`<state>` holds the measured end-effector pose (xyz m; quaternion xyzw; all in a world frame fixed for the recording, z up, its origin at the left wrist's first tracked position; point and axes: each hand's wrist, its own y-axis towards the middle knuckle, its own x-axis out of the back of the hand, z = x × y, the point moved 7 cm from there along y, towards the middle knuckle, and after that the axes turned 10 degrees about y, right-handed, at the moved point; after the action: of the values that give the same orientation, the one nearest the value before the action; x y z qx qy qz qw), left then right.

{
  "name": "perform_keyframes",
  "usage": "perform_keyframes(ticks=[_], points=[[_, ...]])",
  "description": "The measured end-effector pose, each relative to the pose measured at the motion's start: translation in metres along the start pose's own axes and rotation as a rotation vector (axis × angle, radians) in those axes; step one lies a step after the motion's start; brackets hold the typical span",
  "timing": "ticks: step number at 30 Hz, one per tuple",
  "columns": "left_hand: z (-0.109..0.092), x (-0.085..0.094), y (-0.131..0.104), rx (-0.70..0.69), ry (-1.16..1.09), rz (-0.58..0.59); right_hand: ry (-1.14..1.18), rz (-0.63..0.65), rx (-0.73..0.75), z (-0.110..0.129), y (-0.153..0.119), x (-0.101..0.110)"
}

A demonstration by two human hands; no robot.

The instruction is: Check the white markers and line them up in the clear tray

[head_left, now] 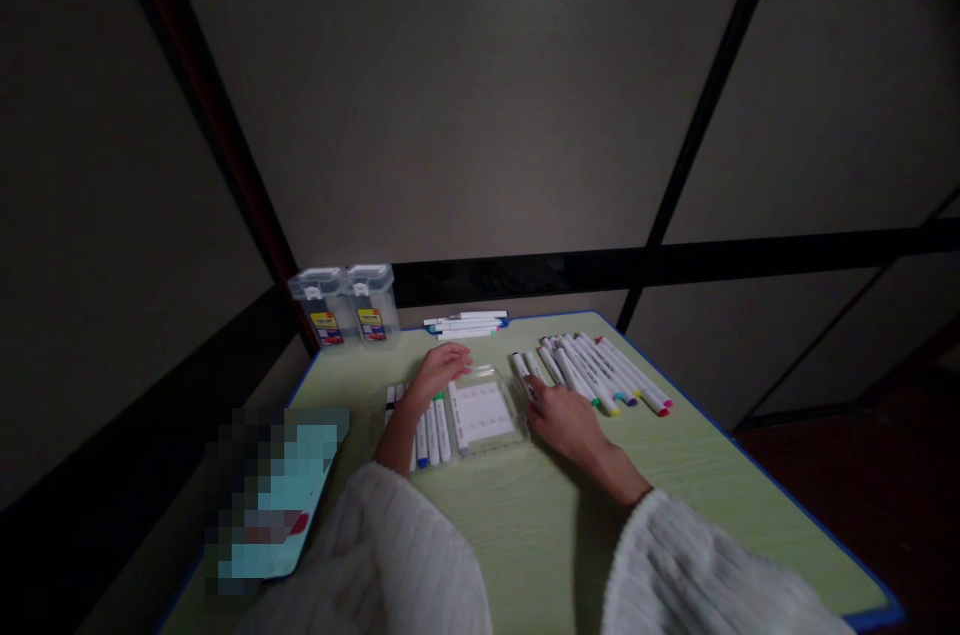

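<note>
My right hand [562, 423] touches a pen [520, 371] at the left of the loose pens [586, 371]; I can't tell whether my fingers have closed on it, and a clumsy push could set its neighbours rolling. My left hand [441, 367], half-curled around nothing I can see, is over the clear case [495, 452], where my forearm might jostle the left half's pens [442, 431]; a white card [482, 412] lies in the right half.
</note>
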<state>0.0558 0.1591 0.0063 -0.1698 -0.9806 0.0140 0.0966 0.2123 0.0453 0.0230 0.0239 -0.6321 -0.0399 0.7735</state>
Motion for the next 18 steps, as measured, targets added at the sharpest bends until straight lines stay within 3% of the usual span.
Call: perform_keyframes(ticks=[8, 18], points=[[0.0, 0.005, -0.002, 0.019, 0.02, -0.016, -0.019, 0.013, 0.014, -0.001, 0.0, -0.002], [0.003, 0.023, 0.001, 0.032, 0.028, -0.094, 0.003, 0.031, 0.007, -0.003, 0.001, -0.004]])
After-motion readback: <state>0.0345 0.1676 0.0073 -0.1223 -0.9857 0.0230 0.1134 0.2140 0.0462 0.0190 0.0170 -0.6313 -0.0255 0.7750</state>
